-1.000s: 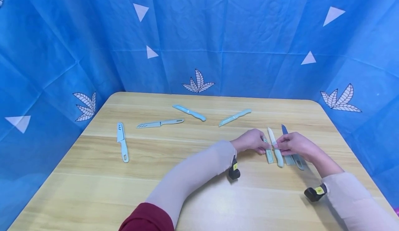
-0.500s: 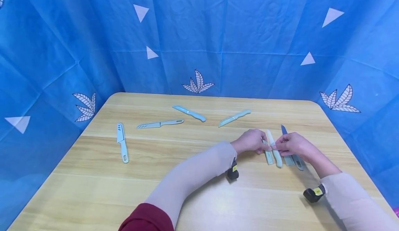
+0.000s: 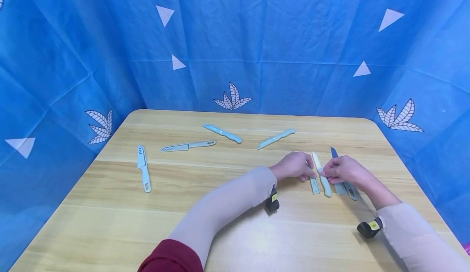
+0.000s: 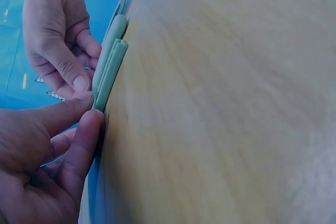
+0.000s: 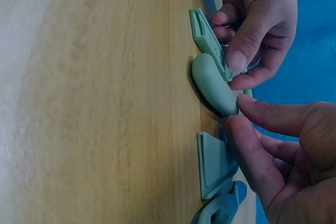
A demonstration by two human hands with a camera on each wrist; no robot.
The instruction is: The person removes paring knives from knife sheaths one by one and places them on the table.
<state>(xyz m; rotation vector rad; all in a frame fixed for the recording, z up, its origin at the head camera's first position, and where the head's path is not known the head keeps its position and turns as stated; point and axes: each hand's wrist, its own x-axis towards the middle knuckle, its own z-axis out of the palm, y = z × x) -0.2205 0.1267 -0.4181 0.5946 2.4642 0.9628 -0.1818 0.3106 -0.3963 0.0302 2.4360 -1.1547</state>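
At the right of the table in the head view, my left hand [image 3: 295, 166] pinches a pale green slotted knife sheath [image 3: 315, 186] between thumb and finger. Just beside it, my right hand [image 3: 345, 170] pinches a paring knife [image 3: 326, 187] near where its green handle meets the bare white blade. Sheath and knife lie almost parallel on the tabletop. In the right wrist view, the knife's rounded handle [image 5: 212, 85] sits close against the sheath [image 5: 205, 32]. Partly under the right hand lie a wider sheath [image 3: 340, 189] and a knife with a dark blue blade [image 3: 334, 153].
Several sheathed knives lie farther left: a green one [image 3: 276, 138], a blue one [image 3: 222, 133], a pale one [image 3: 189, 146] and a broad one [image 3: 144, 168]. The wooden table [image 3: 110, 223] ends at a blue patterned curtain [image 3: 235, 39].
Both hands have shifted slightly left, and the white-bladed knife and the slotted sheath have slid a little left with them. The other knives stay where they were.
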